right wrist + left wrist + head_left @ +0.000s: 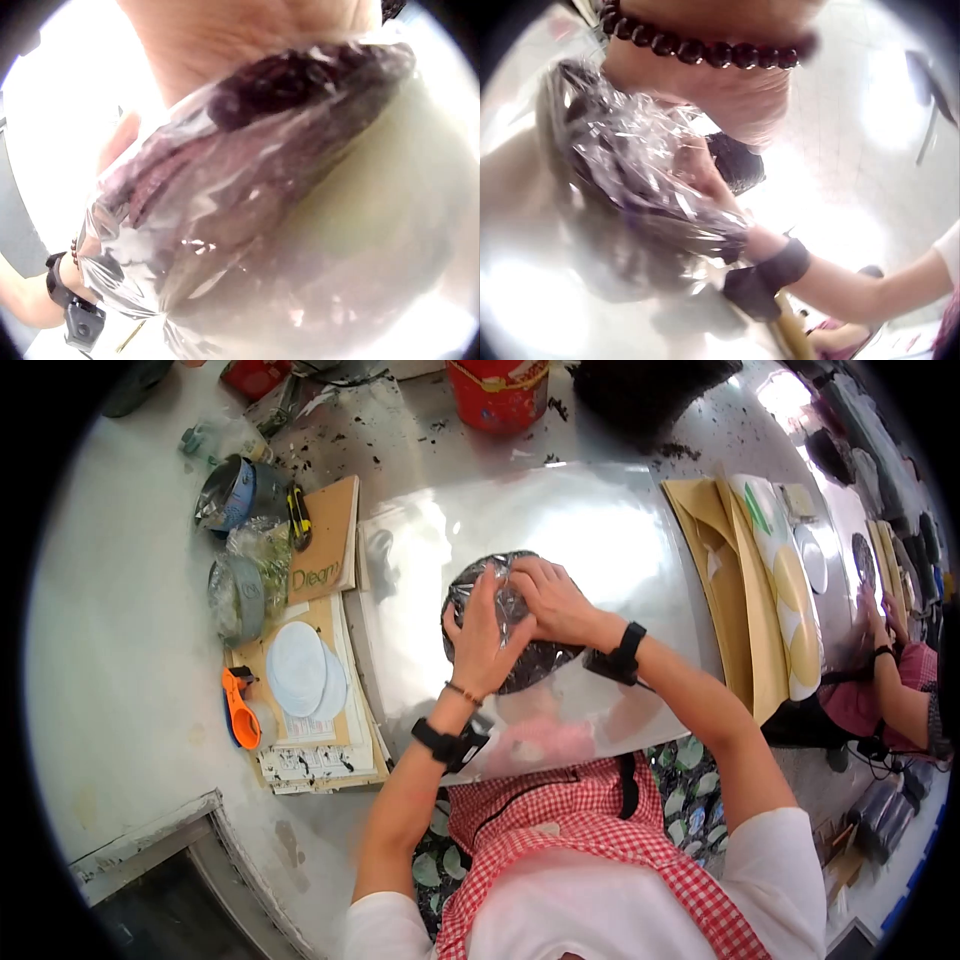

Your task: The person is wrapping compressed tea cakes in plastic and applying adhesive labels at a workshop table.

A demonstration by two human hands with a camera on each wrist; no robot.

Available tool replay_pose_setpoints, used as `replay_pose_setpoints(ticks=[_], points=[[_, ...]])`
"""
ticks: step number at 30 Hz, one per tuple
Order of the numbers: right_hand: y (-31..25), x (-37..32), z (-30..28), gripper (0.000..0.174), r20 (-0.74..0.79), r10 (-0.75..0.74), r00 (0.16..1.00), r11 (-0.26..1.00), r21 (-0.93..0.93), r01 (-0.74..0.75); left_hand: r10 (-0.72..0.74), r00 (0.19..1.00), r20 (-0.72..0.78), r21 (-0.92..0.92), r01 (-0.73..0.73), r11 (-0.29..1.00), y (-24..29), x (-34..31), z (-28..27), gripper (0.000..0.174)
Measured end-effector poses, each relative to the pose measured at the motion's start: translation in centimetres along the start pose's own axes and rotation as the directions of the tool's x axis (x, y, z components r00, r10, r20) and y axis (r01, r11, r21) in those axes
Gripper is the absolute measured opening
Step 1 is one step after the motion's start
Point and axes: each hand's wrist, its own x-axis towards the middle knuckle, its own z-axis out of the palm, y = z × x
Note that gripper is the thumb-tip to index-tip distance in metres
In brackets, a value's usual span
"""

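Note:
A round, dark lump in clear crinkled plastic (535, 668) lies on a shiny clear sheet (620, 540) in front of the person. My left hand (484, 635) grips it from the near left, fingers and thumb spread around its top. From the right, my right hand (556, 605) holds the far upper part with curled fingers. Gathered plastic film (641, 157) shows below the left hand in the left wrist view, its fingertips hidden. In the right wrist view the wrapped lump (270, 157) fills the middle, dark material showing through the film.
To the left lie a notebook (325, 530) with a yellow cutter (299, 515), white discs (298, 668), tape rolls (236, 600) and an orange-handled tool (241, 710). Brown paper sheets (715, 590) lie right. A red bucket (497, 395) and dark soil-like material (645, 400) stand at the back.

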Motion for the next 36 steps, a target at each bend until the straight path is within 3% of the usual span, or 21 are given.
replay_pose_setpoints(ticks=[1,3,6,8,10,12,14,18,19,21,23,24,26,27,28,29,30,32,33,35,36], points=[[0.0,0.0,-0.2,0.069,0.023,-0.009,1.0,1.0,-0.029,0.009,0.04,0.998,-0.047,0.219,-0.028,0.975,-0.3,0.3,1.1,0.06],[-0.2,0.4,-1.0,0.067,0.071,-0.005,0.997,1.0,-0.024,0.007,0.004,1.0,-0.019,0.325,0.002,0.946,-0.8,0.5,1.8,0.054],[0.2,-1.0,-4.2,0.078,0.163,0.031,0.986,0.874,0.475,-0.106,0.055,0.998,-0.039,0.436,-0.032,0.899,-1.4,0.5,2.4,0.043],[-0.3,-3.5,-4.5,0.078,0.191,0.179,0.965,0.853,0.46,-0.249,0.182,0.98,-0.079,0.532,-0.113,0.839,-1.5,0.6,2.5,0.044],[-3.2,-5.3,-3.0,0.076,0.245,0.12,0.962,0.991,-0.087,-0.102,0.167,0.986,-0.002,0.527,-0.141,0.838,-1.5,0.1,2.5,0.044],[-5.2,-5.4,-1.4,0.075,0.159,0.169,0.973,0.967,-0.216,-0.132,0.102,0.993,0.052,0.404,-0.114,0.908,-0.5,-0.1,2.2,0.045],[-5.0,-5.2,-0.5,0.075,0.062,0.14,0.988,0.972,-0.2,-0.125,0.12,0.989,0.087,0.564,-0.149,0.812,-0.4,0.2,2.2,0.044],[-3.1,-7.2,-6.5,0.074,0.16,0.067,0.985,0.967,0.232,-0.103,0.155,0.982,0.108,0.676,-0.186,0.713,-0.6,-0.4,3.4,0.039],[-2.8,-7.9,-10.2,0.07,0.024,0.138,0.99,0.982,0.125,-0.14,0.158,0.982,0.105,0.662,-0.187,0.726,-0.5,-0.3,3.5,0.04],[-1.6,-12.4,-15.5,0.065,-0.347,0.473,0.81,0.866,0.012,-0.501,0.131,0.983,0.125,0.669,-0.181,0.721,-0.2,-1.0,3.7,0.042],[1.7,-17.3,-18.3,0.06,-0.516,0.529,0.674,0.522,-0.428,-0.738,0.142,0.981,0.133,0.672,-0.195,0.714,-0.5,-1.0,3.6,0.043],[4.0,-20.5,-17.5,0.06,-0.531,0.526,0.665,0.512,-0.426,-0.746,0.147,0.98,0.138,0.679,-0.201,0.706,-0.3,-0.9,3.3,0.044],[8.4,-24.7,-15.4,0.056,-0.008,0.538,0.843,0.759,-0.432,-0.488,0.141,0.978,0.154,0.684,-0.208,0.699,-0.7,-0.6,2.8,0.046],[9.4,-22.5,-19.6,0.051,0.154,0.696,0.701,0.718,-0.111,-0.687,0.116,0.983,0.143,0.683,-0.183,0.707,-0.7,-0.4,3.2,0.049],[10.4,-19.9,-24.0,0.047,0.379,0.745,0.548,0.522,0.179,-0.834,0.118,0.985,0.128,0.684,-0.174,0.709,-0.5,-0.6,3.5,0.049],[12.3,-18.7,-25.0,0.04,0.058,0.753,0.655,0.652,-0.199,-0.732,0.103,0.984,0.142,0.676,-0.173,0.717,-0.3,-0.7,3.4,0.05],[14.8,-18.1,-25.2,0.04,0.051,0.743,0.668,0.664,-0.19,-0.724,0.089,0.984,0.152,0.672,-0.169,0.721,-0.2,-0.7,3.1,0.051],[20.8,-16.9,-24.3,0.028,-0.53,0.297,0.794,0.513,-0.613,-0.601,0.087,0.985,0.15,0.684,-0.167,0.71,-0.2,-0.8,2.8,0.051],[22.6,-16.1,-24.0,0.028,-0.545,0.271,0.794,0.523,-0.609,-0.596,0.082,0.982,0.172,0.685,-0.179,0.706,-0.3,-0.9,2.6,0.05],[24.8,-15.1,-23.6,0.019,-0.322,0.65,0.688,0.475,-0.534,-0.7,0.075,0.978,0.192,0.672,-0.187,0.717,0.0,-0.8,2.7,0.05],[25.5,-14.7,-23.1,0.019,-0.278,0.685,0.674,0.45,-0.567,-0.69,0.085,0.981,0.174,0.683,-0.183,0.708,0.1,-0.7,2.5,0.05]])
